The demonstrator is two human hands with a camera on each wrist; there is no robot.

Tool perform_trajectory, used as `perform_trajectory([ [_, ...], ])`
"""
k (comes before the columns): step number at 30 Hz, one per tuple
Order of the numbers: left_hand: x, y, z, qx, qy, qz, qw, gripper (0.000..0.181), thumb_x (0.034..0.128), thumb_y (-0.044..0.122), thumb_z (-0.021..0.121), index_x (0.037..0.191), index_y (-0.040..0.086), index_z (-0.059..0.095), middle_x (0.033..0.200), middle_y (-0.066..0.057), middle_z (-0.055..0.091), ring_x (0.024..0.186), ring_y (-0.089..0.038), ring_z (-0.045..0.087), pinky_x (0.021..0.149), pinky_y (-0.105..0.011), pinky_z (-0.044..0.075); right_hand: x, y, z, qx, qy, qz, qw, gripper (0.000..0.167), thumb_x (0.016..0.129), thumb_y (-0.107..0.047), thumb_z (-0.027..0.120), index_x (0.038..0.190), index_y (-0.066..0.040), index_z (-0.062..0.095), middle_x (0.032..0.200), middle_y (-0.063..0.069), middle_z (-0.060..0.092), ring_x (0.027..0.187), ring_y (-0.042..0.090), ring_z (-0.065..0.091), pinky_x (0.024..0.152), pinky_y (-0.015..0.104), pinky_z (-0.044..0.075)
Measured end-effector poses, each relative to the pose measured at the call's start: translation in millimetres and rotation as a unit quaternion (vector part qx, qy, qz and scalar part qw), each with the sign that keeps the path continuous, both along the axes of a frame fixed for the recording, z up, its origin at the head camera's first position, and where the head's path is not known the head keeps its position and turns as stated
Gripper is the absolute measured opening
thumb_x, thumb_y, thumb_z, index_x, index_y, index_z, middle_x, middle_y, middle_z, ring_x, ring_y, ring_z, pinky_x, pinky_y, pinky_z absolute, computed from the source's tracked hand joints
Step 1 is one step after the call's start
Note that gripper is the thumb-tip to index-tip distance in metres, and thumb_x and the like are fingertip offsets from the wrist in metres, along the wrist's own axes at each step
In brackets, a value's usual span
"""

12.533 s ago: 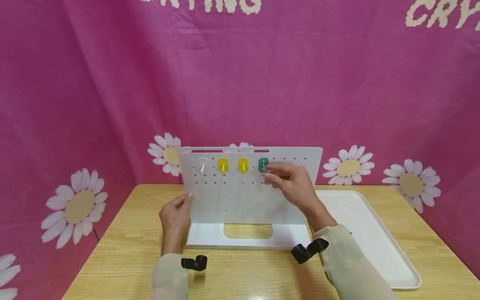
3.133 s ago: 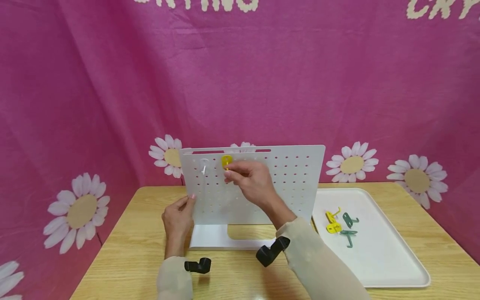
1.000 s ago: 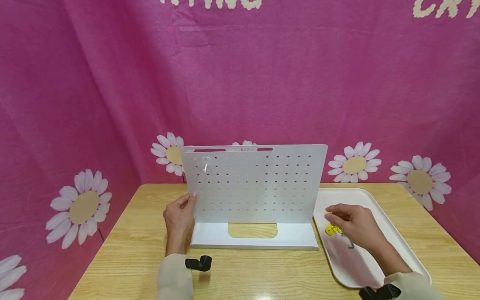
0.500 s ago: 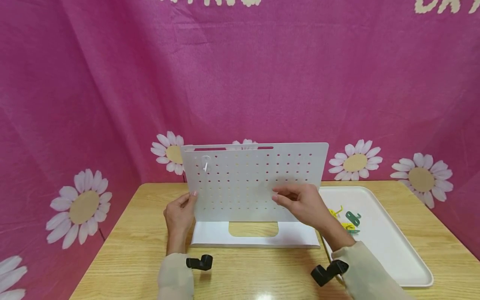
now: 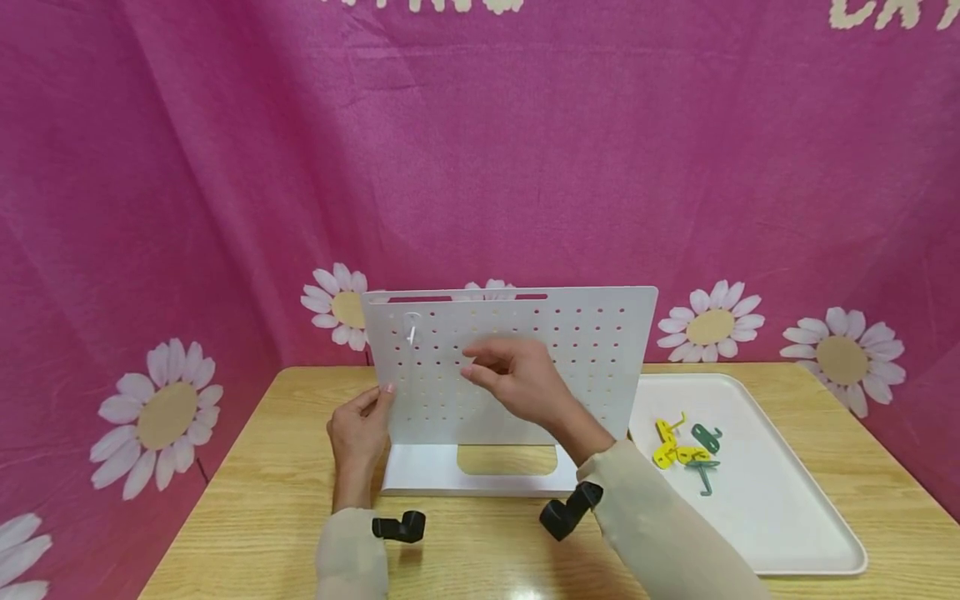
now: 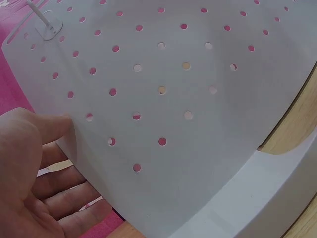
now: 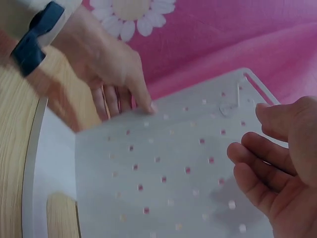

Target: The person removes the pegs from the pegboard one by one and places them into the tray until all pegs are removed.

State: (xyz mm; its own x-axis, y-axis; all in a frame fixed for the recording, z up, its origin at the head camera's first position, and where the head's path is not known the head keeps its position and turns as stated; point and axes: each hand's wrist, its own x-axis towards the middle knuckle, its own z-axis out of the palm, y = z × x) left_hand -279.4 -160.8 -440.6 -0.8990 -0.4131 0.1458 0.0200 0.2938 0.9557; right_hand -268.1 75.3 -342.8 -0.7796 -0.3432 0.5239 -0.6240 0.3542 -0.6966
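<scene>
A white pegboard stands upright on its base, with a white hook at its upper left. My left hand grips the board's left edge; in the left wrist view the thumb lies on the front face and the other fingers are behind the edge. My right hand hovers before the middle of the board, right of the white hook and slightly lower. In the right wrist view its fingers are loosely bent, thumb apart, with nothing between them. That view shows the white hook beyond the fingers.
Right of the board lies a white tray with several yellow hooks and green hooks at its left part. The wooden table carries everything. A pink curtain with daisies hangs behind.
The two yellow hooks and the green one have left the board; yellow and green hooks now lie in the tray. My right hand has moved left from the tray. The left hand stays.
</scene>
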Motion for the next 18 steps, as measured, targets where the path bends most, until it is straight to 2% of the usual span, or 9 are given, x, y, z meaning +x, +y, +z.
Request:
perform_trajectory([
  [10,-1.2,-3.1,0.0,-0.018,0.006,0.007,0.9998,0.048,0.0933,0.044,0.070,0.121,0.005,0.073,0.113,-0.019,0.071,0.101,-0.035,0.068,0.086,-0.049,0.054,-12.0,-50.1,10.8,-0.040,-0.031,0.004,0.9987,0.029,0.090,-0.011,0.076,0.117,0.000,0.072,0.090,0.007,0.075,0.075,0.012,0.069,0.063,0.027,0.053],
  [18,0.0,-2.0,-0.1,-0.031,0.020,0.016,0.9992,0.044,0.0923,0.041,0.072,0.115,0.003,0.075,0.106,-0.018,0.073,0.095,-0.031,0.068,0.081,-0.045,0.054,-16.5,-75.5,15.0,-0.030,-0.059,-0.010,0.9978,0.022,0.094,-0.011,0.071,0.114,-0.002,0.074,0.089,0.004,0.074,0.073,0.011,0.067,0.062,0.026,0.054],
])
